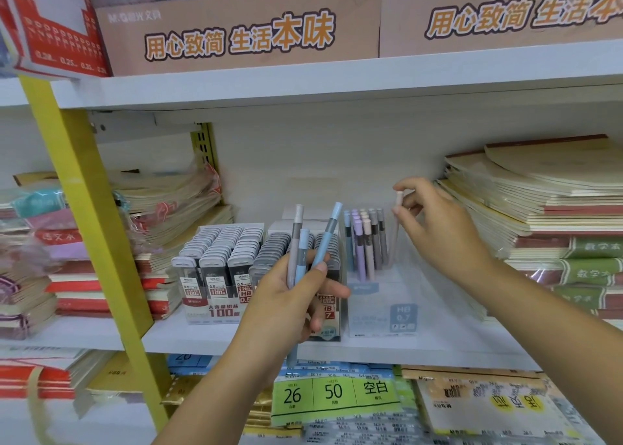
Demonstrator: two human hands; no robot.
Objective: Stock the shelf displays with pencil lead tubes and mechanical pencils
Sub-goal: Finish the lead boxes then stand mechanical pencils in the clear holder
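My left hand [290, 296] grips three mechanical pencils [298, 242], one grey and two light blue, fanned upward in front of the shelf. My right hand [438, 229] pinches the top of a pale pink mechanical pencil [395, 229] that stands upright in the clear display box [384, 310]. Several pastel pencils [364, 239] stand at the back left of that box. To its left sit two display boxes of pencil lead tubes [219, 252], with dark tubes in tight rows; my left hand hides part of the right one.
The white shelf board [387, 343] holds the displays. Stacks of notebooks [546, 215] rise at the right and wrapped notebooks [161, 202] at the left. A yellow upright [87, 208] crosses the left side. Cardboard boxes [242, 30] sit on the shelf above.
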